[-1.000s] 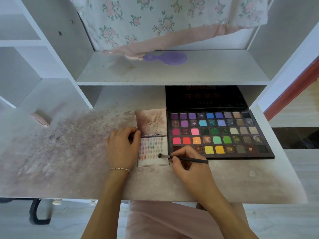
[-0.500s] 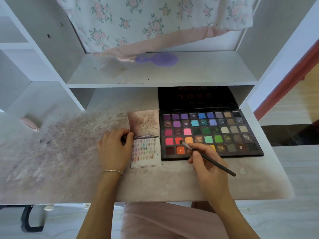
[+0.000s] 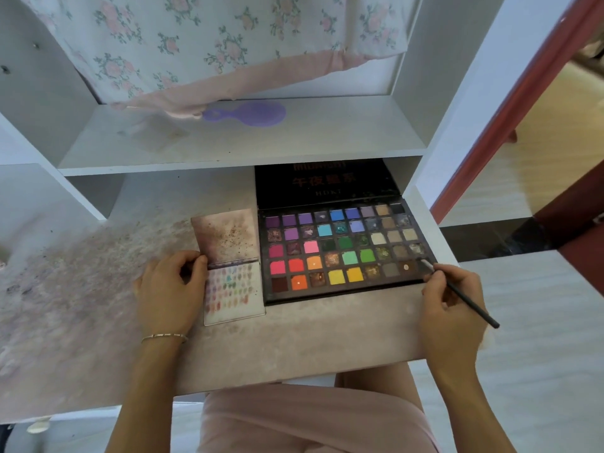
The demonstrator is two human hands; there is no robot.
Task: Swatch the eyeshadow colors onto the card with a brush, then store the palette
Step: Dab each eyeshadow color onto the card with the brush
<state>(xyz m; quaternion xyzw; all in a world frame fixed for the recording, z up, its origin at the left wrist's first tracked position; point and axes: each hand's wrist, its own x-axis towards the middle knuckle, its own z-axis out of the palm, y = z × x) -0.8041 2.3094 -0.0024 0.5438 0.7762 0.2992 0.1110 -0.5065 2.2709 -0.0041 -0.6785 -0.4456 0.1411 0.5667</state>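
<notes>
The open eyeshadow palette (image 3: 343,250) lies on the desk with its black lid (image 3: 327,183) raised at the back and rows of coloured pans facing up. Left of it lies the folded swatch card (image 3: 233,289), its lower half covered in small colour dabs. My left hand (image 3: 170,289) holds the card's left edge at the fold, fingers curled. My right hand (image 3: 452,305) pinches a thin black brush (image 3: 470,304); the brush tip touches the palette's lower right corner pans.
A purple hairbrush (image 3: 251,113) lies on the shelf (image 3: 228,145) above the desk, under a hanging floral cloth (image 3: 212,44). The desk top (image 3: 81,289) is stained with powder on the left. A white upright (image 3: 457,125) borders the palette's right side.
My right hand carried the brush from the card to the red and orange pans, then right to the palette's lower right corner. My left hand stayed on the card.
</notes>
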